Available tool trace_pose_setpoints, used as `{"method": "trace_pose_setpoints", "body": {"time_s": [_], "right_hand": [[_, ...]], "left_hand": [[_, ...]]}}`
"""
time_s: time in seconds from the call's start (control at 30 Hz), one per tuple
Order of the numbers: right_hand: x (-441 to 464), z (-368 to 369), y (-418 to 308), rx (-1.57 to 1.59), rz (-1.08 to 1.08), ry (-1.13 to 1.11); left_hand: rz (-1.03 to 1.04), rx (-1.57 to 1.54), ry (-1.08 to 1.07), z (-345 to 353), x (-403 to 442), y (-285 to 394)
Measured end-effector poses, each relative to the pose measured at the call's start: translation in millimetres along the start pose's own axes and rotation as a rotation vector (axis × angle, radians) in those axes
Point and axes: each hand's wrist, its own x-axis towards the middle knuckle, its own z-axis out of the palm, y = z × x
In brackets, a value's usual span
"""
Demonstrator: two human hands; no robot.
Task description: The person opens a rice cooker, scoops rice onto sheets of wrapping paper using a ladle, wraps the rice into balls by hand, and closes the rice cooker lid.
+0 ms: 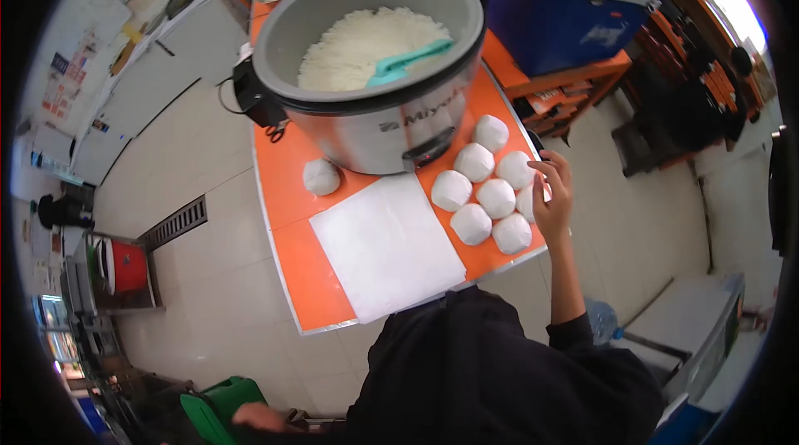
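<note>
Several white paper-wrapped bundles (497,198) sit grouped on the right of the orange table. My right hand (553,193) is at their right edge, its fingers apart, touching or just over the outermost bundle, which it partly covers. Another wrapped bundle (321,177) stands alone left of the cooker. In front lies a stack of white paper sheets (389,247). Behind it, the rice cooker (379,135) stands with its lid up, holding white rice (354,47) and a turquoise scoop (408,62). Low on the left, my left hand (260,417) is blurred beside a green bin; its fingers cannot be made out.
The orange table (312,283) has a metal-trimmed edge close to my body. A blue cool box (574,25) rests on an orange stand at the back right. The green bin (223,407) is on the floor at lower left. A water bottle (601,320) stands at my right.
</note>
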Motion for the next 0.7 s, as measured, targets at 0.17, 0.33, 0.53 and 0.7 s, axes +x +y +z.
{"method": "trace_pose_setpoints", "body": {"time_s": [0.17, 0.33, 0.53, 0.7], "right_hand": [[62, 17, -13, 0.094, -0.211, 0.188], [164, 24, -85, 0.471, -0.383, 0.161], [279, 122, -121, -0.208, -0.764, -0.817], [295, 203, -96, -0.898, -0.895, -1.696]], "left_hand": [[0.364, 0.195, -0.373, -18, 22, 56], [0.623, 0.212, -0.612, -41, 25, 107], [0.883, 0.192, -0.216, -132, -6, 114], [0.211, 0.402, 1.260, -249, 28, 9]]}}
